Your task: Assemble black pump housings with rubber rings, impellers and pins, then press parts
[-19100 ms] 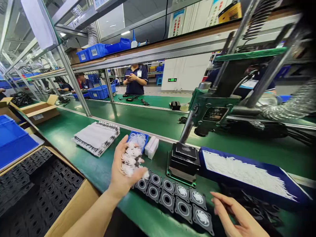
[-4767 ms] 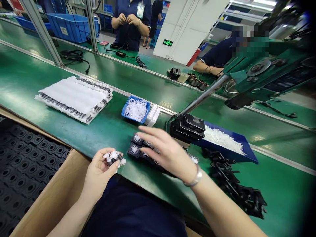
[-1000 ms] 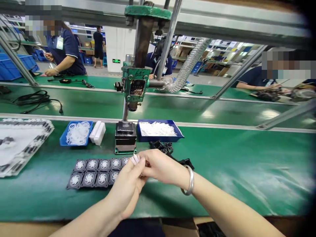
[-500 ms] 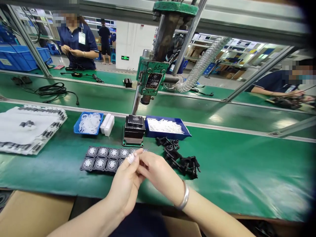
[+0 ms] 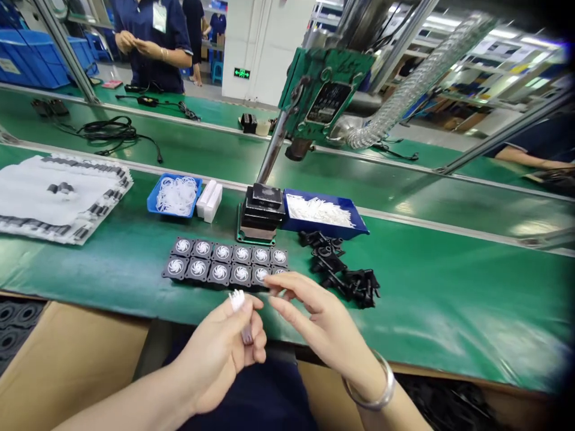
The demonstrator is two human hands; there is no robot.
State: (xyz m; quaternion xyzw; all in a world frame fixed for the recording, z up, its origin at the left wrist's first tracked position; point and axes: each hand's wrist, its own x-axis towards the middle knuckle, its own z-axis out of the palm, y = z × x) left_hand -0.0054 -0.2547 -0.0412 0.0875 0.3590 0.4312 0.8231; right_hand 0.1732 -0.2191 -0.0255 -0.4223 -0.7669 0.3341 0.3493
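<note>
My left hand is closed around a small bundle of thin white pieces; their ends stick out above the thumb and below, near the palm. To its right, my right hand is open, thumb and fingers apart, with nothing visible between them. Its fingertips hover over the front right end of a two-row block of black square fans with white rotors, covering part of it. Whether they touch the fans I cannot tell. Similar thin white pieces fill a dark blue tray farther back.
A green press leans over its black base block. Loose black plastic parts lie right of the fans. Leftward are white blocks, a blue tray of white rings and a stacked white sheet pile. Co-workers stand beyond the bench.
My hands have come apart: the right has moved right and opened, while the left keeps the white bundle. The view has tilted down, showing more of the fans.
</note>
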